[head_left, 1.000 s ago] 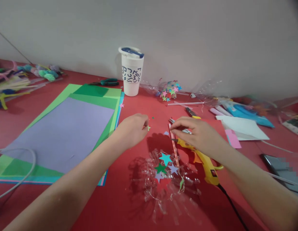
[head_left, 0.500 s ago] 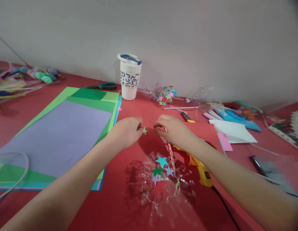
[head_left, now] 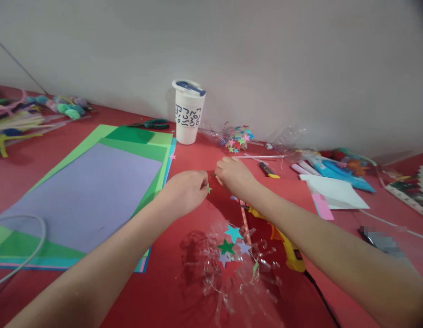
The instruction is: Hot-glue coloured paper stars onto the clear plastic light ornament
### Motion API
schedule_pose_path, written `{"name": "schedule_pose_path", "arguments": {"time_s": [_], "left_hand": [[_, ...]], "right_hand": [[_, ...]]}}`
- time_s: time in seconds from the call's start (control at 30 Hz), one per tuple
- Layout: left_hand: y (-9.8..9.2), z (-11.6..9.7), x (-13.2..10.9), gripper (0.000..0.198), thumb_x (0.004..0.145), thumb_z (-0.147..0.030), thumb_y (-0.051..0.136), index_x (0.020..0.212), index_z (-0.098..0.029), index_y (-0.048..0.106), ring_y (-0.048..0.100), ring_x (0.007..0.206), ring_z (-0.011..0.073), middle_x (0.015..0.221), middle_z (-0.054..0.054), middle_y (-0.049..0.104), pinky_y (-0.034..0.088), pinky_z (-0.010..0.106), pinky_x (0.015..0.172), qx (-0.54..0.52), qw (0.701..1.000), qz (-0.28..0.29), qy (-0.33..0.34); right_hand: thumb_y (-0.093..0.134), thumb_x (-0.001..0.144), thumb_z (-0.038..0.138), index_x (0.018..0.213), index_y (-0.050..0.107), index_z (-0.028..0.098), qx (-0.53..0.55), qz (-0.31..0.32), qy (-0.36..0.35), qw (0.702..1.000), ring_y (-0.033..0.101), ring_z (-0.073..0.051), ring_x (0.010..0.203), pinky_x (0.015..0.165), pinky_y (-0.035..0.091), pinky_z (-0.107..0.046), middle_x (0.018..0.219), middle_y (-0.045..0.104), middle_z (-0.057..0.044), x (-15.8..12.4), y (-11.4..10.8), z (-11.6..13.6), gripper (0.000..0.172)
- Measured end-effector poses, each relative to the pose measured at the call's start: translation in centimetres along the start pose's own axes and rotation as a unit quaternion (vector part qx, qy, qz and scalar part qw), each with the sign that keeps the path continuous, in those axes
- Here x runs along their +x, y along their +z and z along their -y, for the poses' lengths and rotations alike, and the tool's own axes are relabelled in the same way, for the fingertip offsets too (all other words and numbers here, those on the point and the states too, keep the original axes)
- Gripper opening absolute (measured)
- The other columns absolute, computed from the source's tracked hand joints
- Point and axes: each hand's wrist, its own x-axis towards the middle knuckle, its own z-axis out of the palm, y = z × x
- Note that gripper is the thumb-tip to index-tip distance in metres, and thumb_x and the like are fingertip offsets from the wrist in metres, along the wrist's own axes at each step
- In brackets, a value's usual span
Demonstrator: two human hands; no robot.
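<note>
Between the fingertips of my left hand a small light-green star shows. My right hand is closed just across from it, its fingertips at a small dark-green piece on or just above the red surface; whether it grips the piece is unclear. Nearer to me lies a clear plastic, many-armed piece with turquoise, green and lilac stars on it. A yellow glue gun rests partly under my right forearm, beside a patterned strip.
Stacked coloured paper covers the left side. At the back stand a white cup, pliers and a star-covered piece. A cutter, white paper and a blue packet lie right.
My right hand has moved slightly left and its fingers have closed at the small dark-green piece. My left hand still has the light-green star. The view has shifted slightly.
</note>
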Motion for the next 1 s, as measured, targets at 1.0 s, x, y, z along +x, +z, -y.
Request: {"name": "schedule_pose_path", "arguments": {"time_s": [1.0], "left_hand": [[-0.3,0.3,0.4,0.010,0.072,-0.019,0.050,0.063,-0.020,0.049,0.047,0.057,0.0113,0.058,-0.005,0.050,0.035,0.026,0.055,-0.199,0.979,-0.041,-0.024]], "right_hand": [[0.057,0.078,0.034,0.076,0.064,0.022,0.440,-0.059,0.163,0.881,0.061,-0.017,0.079,0.073,0.045,-0.030,0.083,0.068,-0.002,-8.1,-4.7,0.9,0.015]]}}
